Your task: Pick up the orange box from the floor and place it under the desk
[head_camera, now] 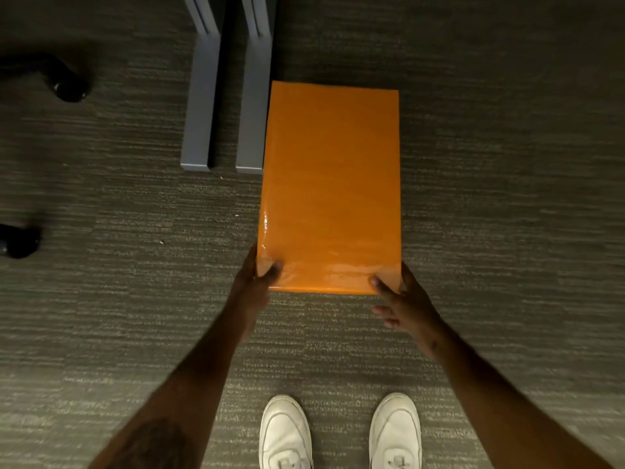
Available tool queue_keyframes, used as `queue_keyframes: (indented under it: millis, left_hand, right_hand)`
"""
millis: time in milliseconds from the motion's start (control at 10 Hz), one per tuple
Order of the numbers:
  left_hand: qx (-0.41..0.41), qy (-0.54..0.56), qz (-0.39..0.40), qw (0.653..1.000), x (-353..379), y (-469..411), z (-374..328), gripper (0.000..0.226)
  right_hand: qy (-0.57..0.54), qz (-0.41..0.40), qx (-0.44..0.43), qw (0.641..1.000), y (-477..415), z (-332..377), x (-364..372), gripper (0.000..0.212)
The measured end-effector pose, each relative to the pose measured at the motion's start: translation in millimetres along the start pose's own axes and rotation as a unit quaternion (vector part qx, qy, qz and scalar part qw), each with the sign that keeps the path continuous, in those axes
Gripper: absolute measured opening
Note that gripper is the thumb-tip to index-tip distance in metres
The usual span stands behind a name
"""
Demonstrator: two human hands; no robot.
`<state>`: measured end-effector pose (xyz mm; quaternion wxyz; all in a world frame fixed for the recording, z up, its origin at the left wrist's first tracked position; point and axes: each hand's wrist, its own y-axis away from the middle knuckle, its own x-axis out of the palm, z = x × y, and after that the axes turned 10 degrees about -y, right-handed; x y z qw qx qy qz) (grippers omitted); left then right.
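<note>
- Looking straight down through the head camera, I see the orange box (pixel 329 187) lying lengthwise away from me over grey ribbed carpet (pixel 490 164), its glossy top face up.
- My left hand (pixel 252 286) is closed on the near left corner of the box: the thumb lies on the top face and the other fingers go down the left side and out of sight.
- My right hand (pixel 411 306) takes the near right corner, its thumb pressed on top at the near edge; some of its fingers are spread loosely below the near edge and do not all touch the box, so this hold looks only partial.
- I cannot tell whether the box rests on the carpet or is raised off it.
- The far left edge of the box runs just beside the right-hand one of two grey desk feet (pixel 252 106), long flat bars lying parallel on the carpet; from this angle the box covers part of that bar's edge.
- Two black chair casters (pixel 69 86) sit well to the left, blurred and dim.
- My white shoes (pixel 285 434) stand on the carpet at the bottom of the view, nearer to me than the box, with both bare forearms reaching out above them.
</note>
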<state>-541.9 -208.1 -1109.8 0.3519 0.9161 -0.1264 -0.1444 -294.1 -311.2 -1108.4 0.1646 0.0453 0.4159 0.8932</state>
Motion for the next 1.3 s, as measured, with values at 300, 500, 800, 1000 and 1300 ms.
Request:
queue_keyframes:
  millis: [300,500,800,1000,1300]
  left_hand:
    - [0.052,0.006,-0.026,0.998,5,-42,-38,0.034]
    - [0.075,-0.003,-0.025,0.997,0,-96,-94,0.025]
    - [0.065,-0.016,-0.014,0.998,-15,-153,-139,0.028]
    - [0.054,-0.015,-0.050,0.997,-19,-166,-142,0.046]
    - [0.007,-0.142,-0.138,0.980,-16,-135,-117,0.076]
  right_hand:
    - [-0.114,-0.030,-0.078,0.990,-47,44,-5,0.051]
    - [-0.169,-0.027,-0.107,0.979,-99,93,2,0.040]
    - [-0.163,-0.065,-0.146,0.974,-146,145,22,0.037]
    - [-0.107,-0.078,-0.158,0.979,-155,149,30,0.037]
    - [0.000,-0.118,-0.155,0.981,-134,145,30,0.055]
